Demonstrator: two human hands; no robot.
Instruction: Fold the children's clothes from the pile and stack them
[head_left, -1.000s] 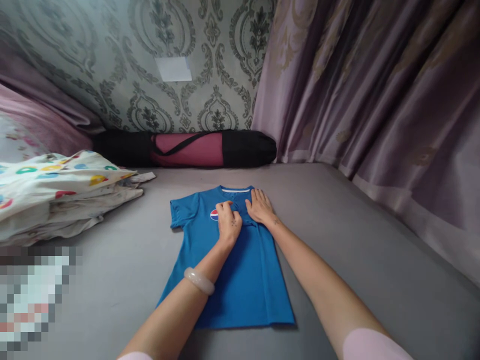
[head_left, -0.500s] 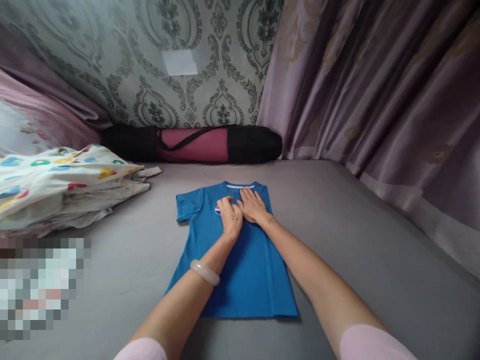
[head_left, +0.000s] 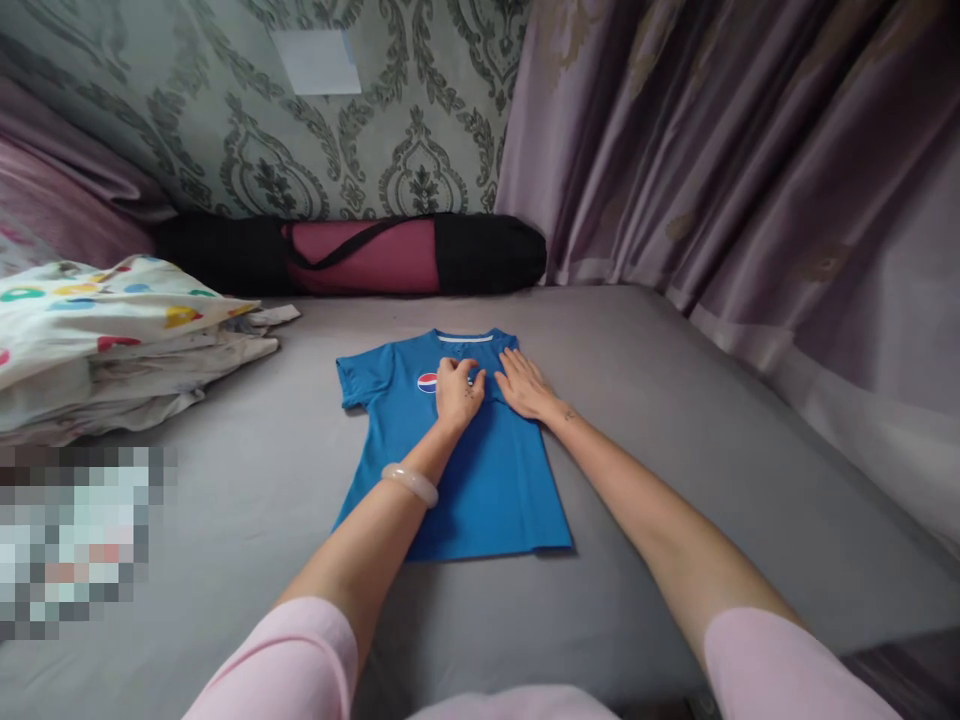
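Note:
A blue short-sleeved T-shirt (head_left: 465,490) lies flat on the grey sheet, its neckline away from me. Its left sleeve sticks out to the side, while no sleeve shows sticking out on the right, where a lengthwise crease runs down to the hem. On the chest, my left hand (head_left: 459,392) rests with bent fingers, thumb apart, beside a round red, white and blue logo (head_left: 427,383) and partly over the print. My right hand (head_left: 525,384) lies flat, fingers stretched, on the upper right edge near the shoulder.
A grey sheet (head_left: 660,420) covers the bed. Patterned fabric (head_left: 112,330) is piled at the left, with a blurred patch below it. A long black and maroon bag (head_left: 360,255) lies along the wall. Purple curtains (head_left: 675,150) hang at the right.
My right hand has slid right from the chest to the shirt's right shoulder edge. My left hand stays on the chest, its thumb more apart. The view has shifted slightly.

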